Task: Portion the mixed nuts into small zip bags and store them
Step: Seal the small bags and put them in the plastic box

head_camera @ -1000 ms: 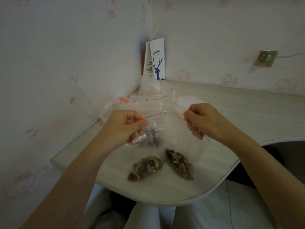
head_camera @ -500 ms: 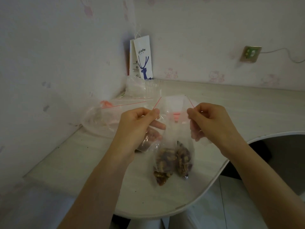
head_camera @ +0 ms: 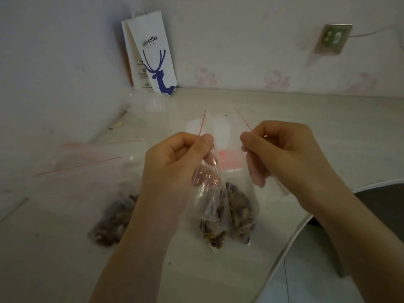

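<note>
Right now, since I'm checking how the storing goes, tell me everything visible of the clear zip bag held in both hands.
The zip bag is thin clear plastic with a red zip strip along its top. The left hand and right hand each pinch that top edge, so it hangs upright over the table. Two dark clumps of mixed nuts sag at its bottom, seemingly in smaller bags. The film is creased below the left hand. Whether the zip is sealed cannot be told.

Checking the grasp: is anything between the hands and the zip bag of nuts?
Nothing visible: left hand and right hand each pinch the zip bag at its top; another nut bag lies apart on the table.
</note>
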